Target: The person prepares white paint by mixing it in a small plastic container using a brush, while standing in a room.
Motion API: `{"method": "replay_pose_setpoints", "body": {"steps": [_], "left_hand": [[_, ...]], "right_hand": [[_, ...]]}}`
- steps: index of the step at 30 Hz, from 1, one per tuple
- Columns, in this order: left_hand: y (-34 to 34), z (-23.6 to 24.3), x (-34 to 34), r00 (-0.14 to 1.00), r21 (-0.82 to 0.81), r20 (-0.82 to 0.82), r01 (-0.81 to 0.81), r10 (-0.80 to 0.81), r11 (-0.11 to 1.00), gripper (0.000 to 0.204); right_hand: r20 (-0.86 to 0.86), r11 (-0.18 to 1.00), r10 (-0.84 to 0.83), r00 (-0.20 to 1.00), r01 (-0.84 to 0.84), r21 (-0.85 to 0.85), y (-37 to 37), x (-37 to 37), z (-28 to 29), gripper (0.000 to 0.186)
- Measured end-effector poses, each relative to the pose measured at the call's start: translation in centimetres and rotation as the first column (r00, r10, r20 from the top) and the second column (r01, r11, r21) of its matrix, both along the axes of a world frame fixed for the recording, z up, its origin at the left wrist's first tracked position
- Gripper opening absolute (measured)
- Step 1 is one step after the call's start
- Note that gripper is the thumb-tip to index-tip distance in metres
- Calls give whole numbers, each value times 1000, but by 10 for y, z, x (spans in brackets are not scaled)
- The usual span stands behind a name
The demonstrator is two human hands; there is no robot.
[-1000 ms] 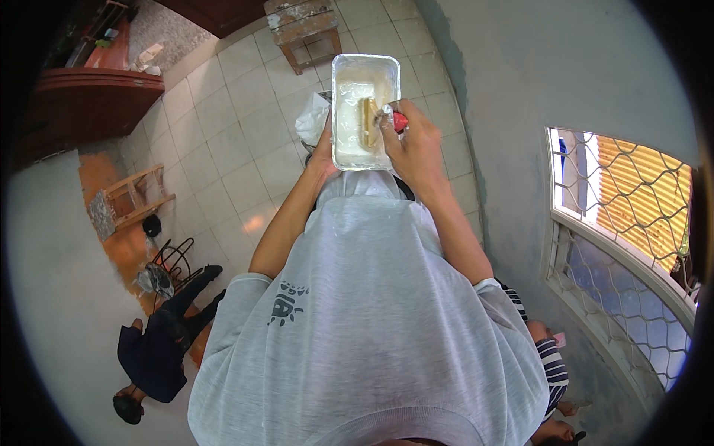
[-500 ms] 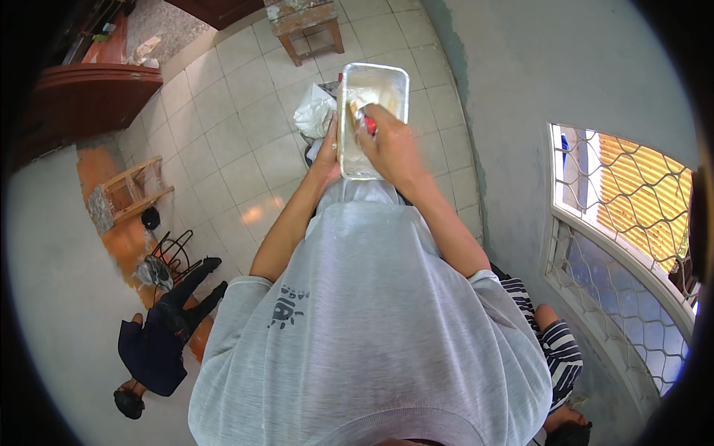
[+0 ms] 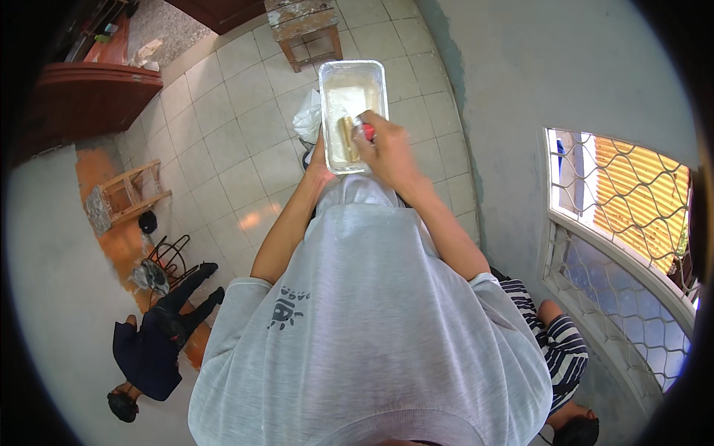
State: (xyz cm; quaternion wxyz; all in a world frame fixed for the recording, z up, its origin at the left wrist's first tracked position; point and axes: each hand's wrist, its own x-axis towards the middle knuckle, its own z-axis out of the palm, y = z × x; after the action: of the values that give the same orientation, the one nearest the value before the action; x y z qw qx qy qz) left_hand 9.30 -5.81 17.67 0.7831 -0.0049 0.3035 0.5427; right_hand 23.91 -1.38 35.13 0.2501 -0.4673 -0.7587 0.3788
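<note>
In front of me is a long rectangular tray point(image 3: 375, 82) with a shiny silvery rim and a whitish substance over its bottom and walls. My left hand point(image 3: 320, 165) grips the tray by its left side, with most of its fingers hidden underneath. Closed round a red handle, my right hand point(image 3: 388, 152) is over the tray's right side, slightly blurred. The handle belongs to what looks like a wide paintbrush point(image 3: 345, 138); its tan, flat end is inside the near half of the tray, against the pale substance.
A paint-spotted wooden stool point(image 3: 303, 26) stands ahead on the tiled floor point(image 3: 238, 134). Beyond the tray's left edge is a white plastic bag point(image 3: 307, 117). A wooden stool point(image 3: 126, 197) lies at left. One person point(image 3: 149, 349) is at lower left, another point(image 3: 561, 349) behind right. A grilled window point(image 3: 617, 215) is at right.
The tray has shifted left and slightly up in view. My right hand has moved the brush down toward the tray's near end, so more of the whitish bottom shows.
</note>
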Motion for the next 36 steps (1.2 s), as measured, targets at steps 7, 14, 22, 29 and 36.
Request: {"method": "replay_pose_setpoints", "body": {"steps": [7,14,22,29,36], "left_hand": [[4,19,3,1000,4,0,-10,10,1000,60],[10,9,-3,996,10,-92,3,-2,1000,63],[34,9,0,998,-27,-22,65,-65,998,62],[48,29,6,996,125,-5,87,-87,988,56],[55,22,-3,998,95,-13,69,-68,993,57]], "right_hand": [[30,968,-134,990,125,217,20,-7,5,22],[66,996,-76,995,72,49,22,-6,-2,24],[-14,976,-103,995,103,190,25,-22,-5,19],[-97,921,-280,955,296,252,44,-4,3,21],[31,981,-153,988,148,130,32,-12,5,22]]}}
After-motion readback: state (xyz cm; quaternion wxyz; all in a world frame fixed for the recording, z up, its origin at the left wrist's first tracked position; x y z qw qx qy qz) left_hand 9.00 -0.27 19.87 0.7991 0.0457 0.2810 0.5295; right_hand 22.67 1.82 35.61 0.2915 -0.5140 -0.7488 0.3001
